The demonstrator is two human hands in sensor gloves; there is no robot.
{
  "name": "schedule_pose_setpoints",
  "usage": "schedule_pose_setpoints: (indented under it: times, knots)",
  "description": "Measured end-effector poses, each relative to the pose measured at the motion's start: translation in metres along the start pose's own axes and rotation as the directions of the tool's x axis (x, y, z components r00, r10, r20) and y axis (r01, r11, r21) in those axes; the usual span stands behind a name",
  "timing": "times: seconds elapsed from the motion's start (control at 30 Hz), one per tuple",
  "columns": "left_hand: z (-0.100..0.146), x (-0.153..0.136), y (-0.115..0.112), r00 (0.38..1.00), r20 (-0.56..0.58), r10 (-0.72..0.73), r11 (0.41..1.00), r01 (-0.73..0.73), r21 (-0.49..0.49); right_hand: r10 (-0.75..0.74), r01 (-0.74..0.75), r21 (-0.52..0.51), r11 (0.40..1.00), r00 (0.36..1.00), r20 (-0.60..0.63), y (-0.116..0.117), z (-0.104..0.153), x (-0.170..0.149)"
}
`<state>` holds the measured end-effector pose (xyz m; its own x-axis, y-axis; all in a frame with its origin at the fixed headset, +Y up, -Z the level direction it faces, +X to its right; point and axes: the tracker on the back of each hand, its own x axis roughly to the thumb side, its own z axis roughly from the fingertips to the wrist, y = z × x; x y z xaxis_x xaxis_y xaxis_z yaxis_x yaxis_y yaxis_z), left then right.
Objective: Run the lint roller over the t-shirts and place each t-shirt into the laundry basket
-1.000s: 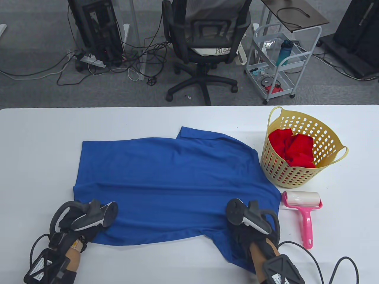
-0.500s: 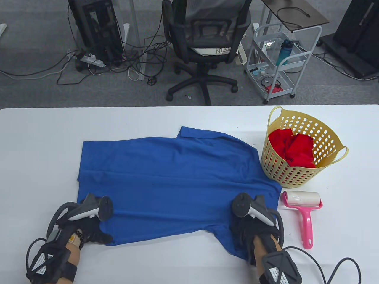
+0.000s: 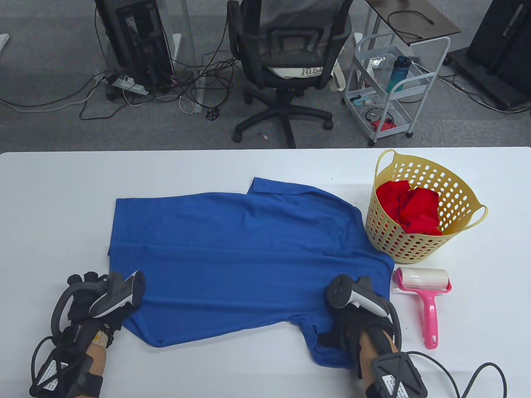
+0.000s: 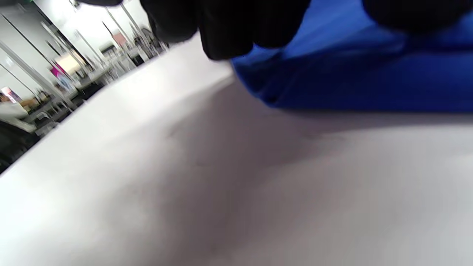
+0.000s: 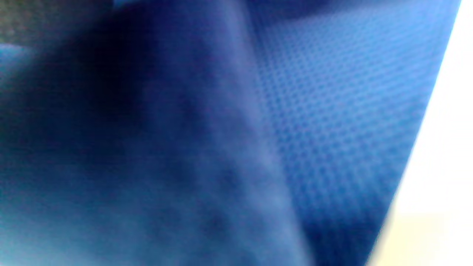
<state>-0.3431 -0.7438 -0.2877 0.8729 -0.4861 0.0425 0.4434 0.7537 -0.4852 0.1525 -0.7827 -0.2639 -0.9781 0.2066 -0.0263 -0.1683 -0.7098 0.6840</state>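
— What are the fingers doing?

— Left hand (image 3: 89, 296) sits at the near left corner of the blue t-shirt (image 3: 240, 248); its gloved fingertips (image 4: 229, 33) hang over the hem, though whether they pinch it I cannot tell (the wrist view is blurred). Right hand (image 3: 352, 327) lies on the near right sleeve, cloth bunched under it; a grasp or a press, I cannot tell.

— Why there?

— Probably to pull the shirt flat on the white table (image 3: 54, 199) for rolling.

— And the roller?

— The pink lint roller (image 3: 425, 296) lies untouched just right of the shirt, near the yellow laundry basket (image 3: 415, 244), which already holds a red t-shirt (image 3: 410, 207).
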Motion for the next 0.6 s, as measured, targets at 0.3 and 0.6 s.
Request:
schedule_pose_setpoints:
  times: [0.3, 0.6]
  knots:
    - [0.016, -0.018, 0.008, 0.991, -0.123, -0.049, 0.997, 0.056, 0.051, 0.002, -0.002, -0.003, 1.000, 1.000, 0.000, 0.000, -0.001, 0.000]
    - [0.013, 0.026, -0.001, 0.975, 0.206, -0.088, 0.992, 0.105, -0.073, 0.119, -0.124, -0.048, 0.991, 0.989, -0.093, -0.006, 0.007, 0.002]
